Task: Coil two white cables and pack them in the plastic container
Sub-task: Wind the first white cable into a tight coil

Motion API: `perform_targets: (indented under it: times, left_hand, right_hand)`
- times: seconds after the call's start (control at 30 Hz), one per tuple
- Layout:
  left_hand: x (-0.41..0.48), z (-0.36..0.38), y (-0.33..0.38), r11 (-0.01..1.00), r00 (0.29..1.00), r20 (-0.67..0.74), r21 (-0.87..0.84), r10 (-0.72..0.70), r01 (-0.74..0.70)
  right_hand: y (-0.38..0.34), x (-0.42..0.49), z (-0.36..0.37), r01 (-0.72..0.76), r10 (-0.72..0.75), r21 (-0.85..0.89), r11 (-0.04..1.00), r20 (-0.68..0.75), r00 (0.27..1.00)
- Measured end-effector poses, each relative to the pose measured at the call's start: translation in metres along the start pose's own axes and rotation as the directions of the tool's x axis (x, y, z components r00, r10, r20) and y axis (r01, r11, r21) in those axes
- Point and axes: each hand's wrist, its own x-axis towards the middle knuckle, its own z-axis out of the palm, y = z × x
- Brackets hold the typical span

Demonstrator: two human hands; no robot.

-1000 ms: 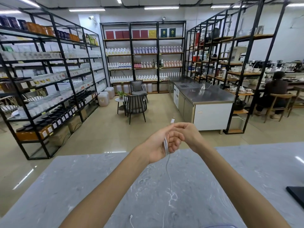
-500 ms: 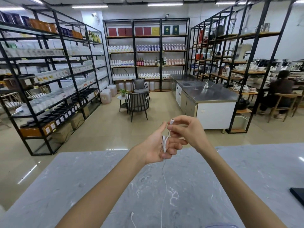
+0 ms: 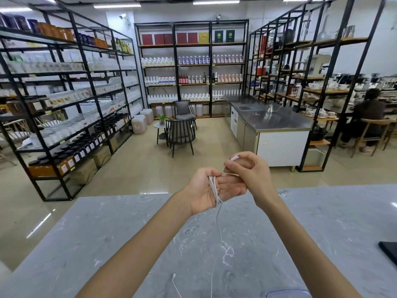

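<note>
A thin white cable [image 3: 213, 188] is looped several times around the fingers of my left hand [image 3: 207, 190], which is held palm up above the grey marble table [image 3: 107, 233]. Its loose tail hangs down from the palm to the bottom edge of the view. My right hand [image 3: 249, 171] sits just right of the left and pinches the cable's white plug end between thumb and finger. A second white cable [image 3: 176, 283] lies on the table near the bottom edge, one plug showing. The rim of a clear plastic container [image 3: 287, 293] peeks in at the bottom.
A dark flat object [image 3: 388, 251] lies at the table's right edge. Beyond the table are black shelving racks [image 3: 64, 93] of bottles, a dark chair [image 3: 181, 134], a steel counter [image 3: 272, 123], and a seated person [image 3: 368, 117] at far right.
My right hand has lifted the plug end up and to the right, away from the left hand. The left hand's fingers have opened out flat, showing the cable loops.
</note>
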Motion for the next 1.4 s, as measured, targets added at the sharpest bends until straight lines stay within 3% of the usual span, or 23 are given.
perform_targets:
  times: [0.13, 0.27, 0.37, 0.5, 0.57, 0.63, 0.7, 0.77, 0.87, 0.9, 0.97, 1.07, 1.13, 1.3, 1.4]
  left_hand:
    - [0.003, -0.003, -0.001, 0.995, 1.000, 0.025, -0.100, 0.007, -0.005]
    - [0.005, -0.004, 0.000, 0.998, 0.999, 0.036, -0.052, 0.020, -0.019]
    - [0.000, -0.009, 0.004, 0.994, 0.997, 0.050, 0.093, 0.051, -0.055]
    - [-0.010, -0.016, 0.005, 0.948, 0.989, 0.111, 0.294, 0.094, -0.123]
    - [-0.012, -0.018, 0.004, 0.921, 0.982, 0.150, 0.353, 0.117, -0.164]
    - [-0.013, -0.021, 0.004, 0.919, 0.967, 0.218, 0.340, 0.130, -0.200]
    - [-0.016, -0.021, 0.004, 0.904, 0.950, 0.292, 0.369, 0.109, -0.217]
    - [-0.019, -0.016, 0.003, 0.846, 0.942, 0.326, 0.480, 0.074, -0.232]
    - [-0.018, -0.005, -0.003, 0.728, 0.940, 0.335, 0.628, 0.067, -0.276]
    - [-0.016, -0.002, -0.005, 0.709, 0.942, 0.325, 0.643, 0.090, -0.290]
    - [-0.012, 0.005, -0.007, 0.718, 0.944, 0.303, 0.629, 0.127, -0.298]
    - [-0.007, 0.011, -0.005, 0.799, 0.953, 0.256, 0.533, 0.162, -0.279]
    - [-0.003, 0.010, 0.003, 0.884, 0.955, 0.242, 0.389, 0.174, -0.260]
    - [0.003, -0.008, 0.023, 0.956, 0.965, 0.157, 0.178, 0.208, -0.235]
    - [0.004, -0.020, 0.029, 0.963, 0.960, 0.139, 0.077, 0.245, -0.257]
  right_hand:
    - [0.002, -0.004, -0.003, -0.072, 0.072, 0.038, 0.997, -0.008, 0.997]
    - [0.005, -0.019, 0.009, 0.161, -0.145, -0.132, 0.978, 0.124, 0.982]
    - [0.008, -0.027, 0.001, 0.334, -0.257, -0.258, 0.906, 0.292, 0.921]
    - [0.013, -0.032, -0.018, 0.522, -0.249, -0.344, 0.781, 0.595, 0.764]
    - [0.015, -0.034, -0.020, 0.444, -0.236, -0.234, 0.865, 0.592, 0.770]
    - [0.013, -0.031, -0.023, 0.188, -0.224, 0.129, 0.974, 0.384, 0.896]
    - [0.015, -0.021, -0.031, 0.102, -0.163, 0.306, 0.947, 0.183, 0.969]
    - [0.018, -0.012, -0.034, 0.118, -0.146, 0.133, 0.984, 0.226, 0.963]
    - [0.026, -0.011, -0.027, 0.093, -0.042, -0.073, 0.993, 0.518, 0.854]
    - [0.029, -0.014, -0.020, 0.067, -0.013, -0.083, 0.994, 0.531, 0.847]
    - [0.035, -0.023, -0.001, -0.022, 0.039, -0.044, 0.999, 0.433, 0.900]
    - [0.039, -0.035, 0.021, -0.146, 0.107, 0.106, 0.984, 0.309, 0.945]
    - [0.039, -0.043, 0.028, -0.188, 0.156, 0.077, 0.979, 0.309, 0.938]
    - [0.041, -0.077, 0.031, -0.197, 0.240, -0.148, 0.969, 0.392, 0.888]
    - [0.035, -0.098, 0.021, -0.070, 0.254, -0.388, 0.919, 0.448, 0.857]
